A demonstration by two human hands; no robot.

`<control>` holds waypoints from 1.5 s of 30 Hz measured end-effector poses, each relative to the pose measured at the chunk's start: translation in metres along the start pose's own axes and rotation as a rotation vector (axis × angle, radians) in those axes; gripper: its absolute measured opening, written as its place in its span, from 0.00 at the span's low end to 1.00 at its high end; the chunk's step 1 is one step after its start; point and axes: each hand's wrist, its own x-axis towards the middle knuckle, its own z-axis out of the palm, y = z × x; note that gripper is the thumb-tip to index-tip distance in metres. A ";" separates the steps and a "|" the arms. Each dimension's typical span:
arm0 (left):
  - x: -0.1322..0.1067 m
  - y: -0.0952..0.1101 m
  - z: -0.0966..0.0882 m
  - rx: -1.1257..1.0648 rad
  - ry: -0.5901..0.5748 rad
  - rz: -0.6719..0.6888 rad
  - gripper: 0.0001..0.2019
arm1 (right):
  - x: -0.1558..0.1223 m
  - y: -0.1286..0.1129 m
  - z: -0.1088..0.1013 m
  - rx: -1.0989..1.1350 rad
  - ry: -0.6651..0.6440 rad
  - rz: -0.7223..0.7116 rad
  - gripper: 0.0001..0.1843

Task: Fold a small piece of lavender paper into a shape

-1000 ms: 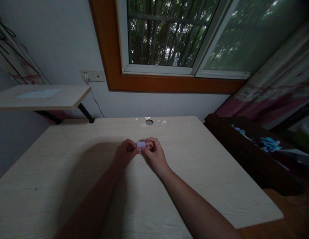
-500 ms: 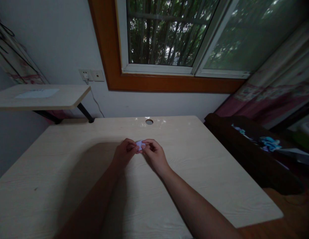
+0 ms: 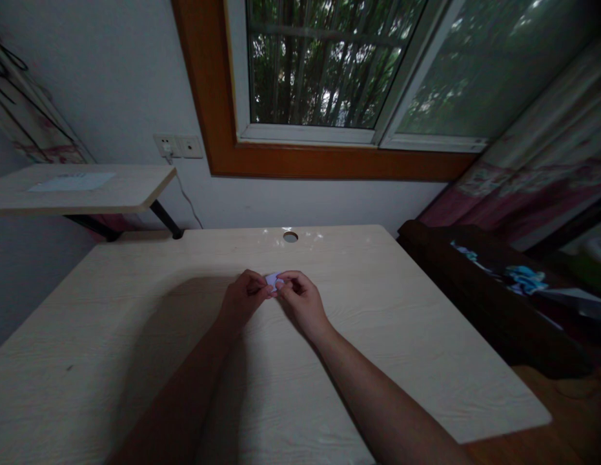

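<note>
A small pale lilac piece of paper (image 3: 272, 279) is pinched between both my hands over the middle of a light wooden desk (image 3: 135, 336). My left hand (image 3: 241, 299) grips its left side with curled fingers. My right hand (image 3: 300, 298) grips its right side, thumb and forefinger pressed together over it. Most of the paper is hidden by my fingertips.
A round cable hole (image 3: 290, 237) sits near the desk's far edge. A smaller side table (image 3: 87, 190) with a sheet on it stands at the back left. A dark wooden piece of furniture (image 3: 498, 310) with blue scraps borders the desk on the right. A window is ahead.
My right fingers have closed further over the paper, so less of it shows than a second ago. Both hands stay in the same spot.
</note>
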 end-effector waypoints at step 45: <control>0.004 -0.016 -0.001 0.086 0.073 0.000 0.17 | 0.000 -0.003 0.002 -0.084 0.110 -0.025 0.12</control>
